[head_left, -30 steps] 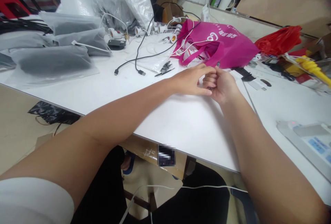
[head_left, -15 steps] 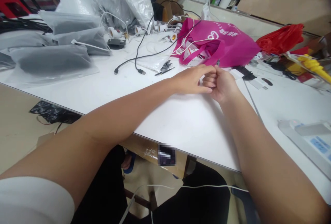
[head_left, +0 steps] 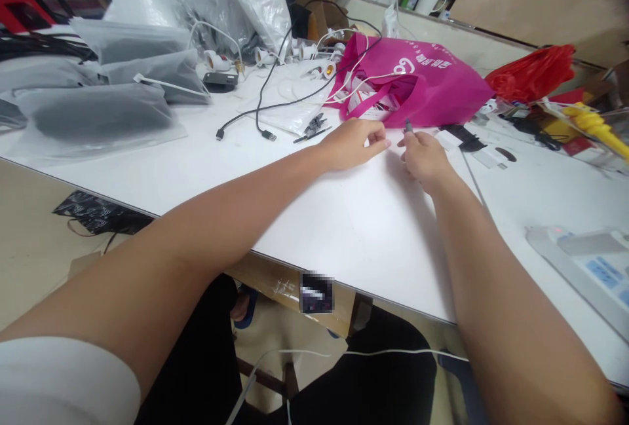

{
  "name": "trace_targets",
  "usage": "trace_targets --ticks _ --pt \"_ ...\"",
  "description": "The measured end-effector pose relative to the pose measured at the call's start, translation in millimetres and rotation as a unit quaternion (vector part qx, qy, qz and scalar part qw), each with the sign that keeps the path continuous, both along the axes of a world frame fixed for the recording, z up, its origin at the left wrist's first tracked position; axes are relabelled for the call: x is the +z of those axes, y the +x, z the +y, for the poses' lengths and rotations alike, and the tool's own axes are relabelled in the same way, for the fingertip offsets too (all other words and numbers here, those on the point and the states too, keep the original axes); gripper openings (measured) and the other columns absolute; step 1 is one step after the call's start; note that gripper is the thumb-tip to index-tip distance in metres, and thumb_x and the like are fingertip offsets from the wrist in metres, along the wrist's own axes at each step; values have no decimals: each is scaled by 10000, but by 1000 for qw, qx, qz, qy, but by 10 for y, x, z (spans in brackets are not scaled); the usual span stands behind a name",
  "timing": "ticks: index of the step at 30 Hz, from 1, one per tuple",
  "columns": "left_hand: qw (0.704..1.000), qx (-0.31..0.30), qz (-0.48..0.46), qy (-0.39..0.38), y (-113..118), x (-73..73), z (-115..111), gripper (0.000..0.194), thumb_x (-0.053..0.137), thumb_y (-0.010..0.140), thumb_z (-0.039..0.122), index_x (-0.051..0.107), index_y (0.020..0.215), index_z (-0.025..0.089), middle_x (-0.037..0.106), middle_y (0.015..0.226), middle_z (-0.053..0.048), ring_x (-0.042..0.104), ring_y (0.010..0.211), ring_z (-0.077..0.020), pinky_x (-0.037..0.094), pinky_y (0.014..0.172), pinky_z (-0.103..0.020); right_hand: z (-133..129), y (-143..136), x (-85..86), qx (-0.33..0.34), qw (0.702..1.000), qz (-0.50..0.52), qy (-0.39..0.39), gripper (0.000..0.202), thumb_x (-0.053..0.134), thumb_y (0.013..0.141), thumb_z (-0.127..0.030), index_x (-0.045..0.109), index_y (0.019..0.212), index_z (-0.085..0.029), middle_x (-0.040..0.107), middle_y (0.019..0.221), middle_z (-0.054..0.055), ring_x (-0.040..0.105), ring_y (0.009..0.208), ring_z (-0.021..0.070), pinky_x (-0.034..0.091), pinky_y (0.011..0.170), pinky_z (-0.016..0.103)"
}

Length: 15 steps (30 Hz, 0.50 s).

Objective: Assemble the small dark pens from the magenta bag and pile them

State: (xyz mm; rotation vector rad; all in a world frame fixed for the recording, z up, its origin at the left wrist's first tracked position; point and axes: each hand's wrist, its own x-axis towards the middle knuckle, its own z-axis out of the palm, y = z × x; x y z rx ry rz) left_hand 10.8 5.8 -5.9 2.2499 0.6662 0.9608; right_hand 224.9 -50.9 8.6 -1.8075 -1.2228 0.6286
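Above the white table, my right hand [head_left: 423, 155] is closed, with a small dark grey piece [head_left: 409, 126] sticking up from its fingertips. What part of that piece lies inside the fingers is hidden. My left hand [head_left: 354, 143] is just to its left, a narrow gap between them. Its fingers are loosely bent and the thumb stands apart, with nothing visible in them. Left of that hand lie several small dark grey pieces [head_left: 314, 125] and a thin black rod [head_left: 305, 137]. A pink bag [head_left: 437, 81], its mouth facing left, lies just beyond both hands.
A black USB cable [head_left: 262, 101] curls across the table [head_left: 319, 215]. Grey pouches [head_left: 98, 117] lie at the left; white lamp sockets [head_left: 265, 56] sit behind. White flat pieces [head_left: 490, 157] and a light grey device [head_left: 584, 261] are at the right, beyond a table seam.
My hands, which were touching, have moved apart. The left one shifted left and the right one slightly right, and the dark grey piece now shows clearly at the right fingertips.
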Motion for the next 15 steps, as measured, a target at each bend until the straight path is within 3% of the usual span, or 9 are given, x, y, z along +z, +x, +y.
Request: trace_targets --ticks 2,5,9,15 --pt "1000 8 11 14 -20 -7 23 252 701 1091 429 783 938 246 840 1019 -85 762 972 -252 583 996 -420 -8 29 -31 -33 982 -183 -12 231 596 1162 -348 694 978 -247 737 888 109 712 873 300 608 897 461" --pt "999 25 33 32 -26 -6 22 250 694 1080 368 770 882 236 836 949 -72 741 908 -235 559 935 -401 -28 51 -20 -42 951 -303 -45 324 537 1166 -384 803 1210 -204 831 1267 247 771 1241 449 558 1148 614" --pt "995 66 62 45 -35 21 17 236 673 1087 314 789 900 228 853 970 -74 745 898 -232 549 900 -400 -82 77 55 -58 920 -369 -119 420 565 1129 -385 841 1354 -162 821 1364 297 770 1324 518 580 1120 643" --pt "978 167 106 73 -315 161 239 224 677 1097 306 850 959 276 867 1066 -93 774 1015 -291 587 976 -454 -116 196 40 -74 906 -399 -119 271 695 990 -219 847 1213 -205 801 1333 278 740 1341 539 582 1085 681"
